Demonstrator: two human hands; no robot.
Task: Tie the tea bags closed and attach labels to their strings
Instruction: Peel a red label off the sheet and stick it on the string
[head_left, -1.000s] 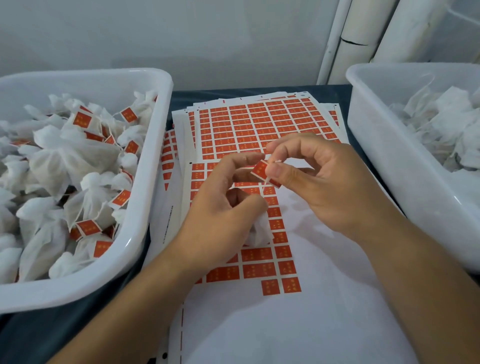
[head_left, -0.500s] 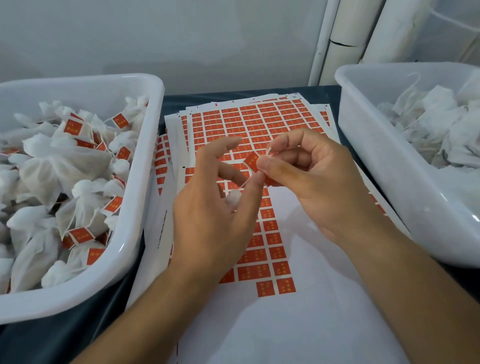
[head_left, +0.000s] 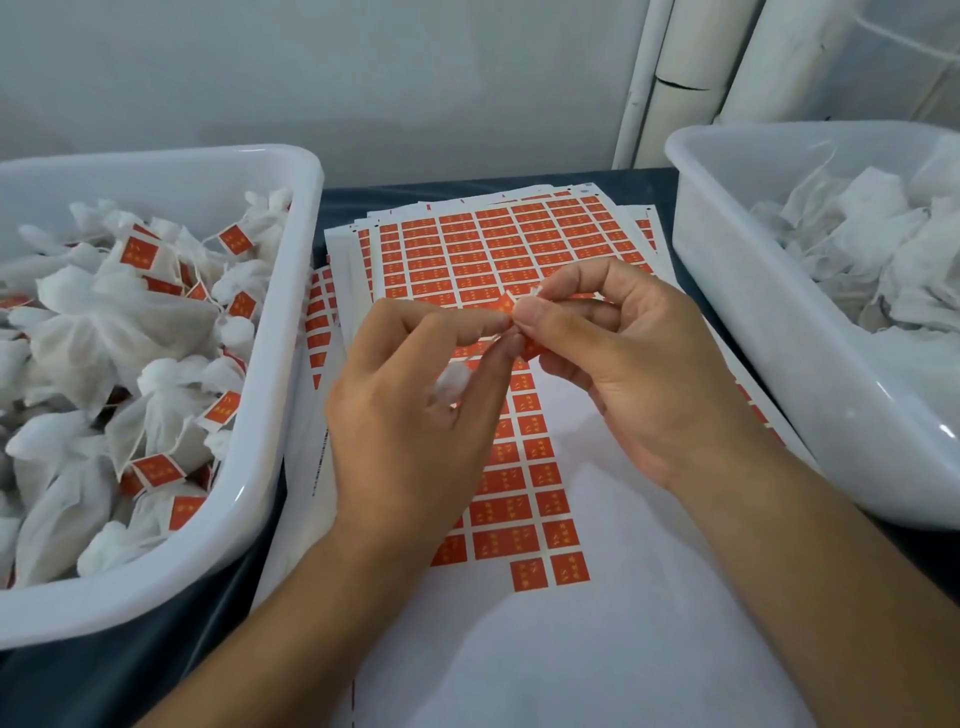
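Both hands meet above a sheet of red labels (head_left: 511, 499). My left hand (head_left: 415, 410) cups a small white tea bag (head_left: 451, 382) in its palm and pinches the bag's string with thumb and forefinger. My right hand (head_left: 623, 374) pinches a red label (head_left: 506, 304) folded around that string, with a short white string end sticking up above the fingertips. The fingertips of both hands touch at the label. Most of the tea bag is hidden behind my left fingers.
A white tub (head_left: 280, 364) on the left holds many tied tea bags with red labels. Another white tub (head_left: 779, 332) on the right holds unlabelled white bags. More full label sheets (head_left: 498, 239) are stacked at the back, against a wall with white pipes (head_left: 675, 78).
My left fingers, spread half a second ago, have closed onto the string beside the label. The right hand has kept its pinch on the label throughout.
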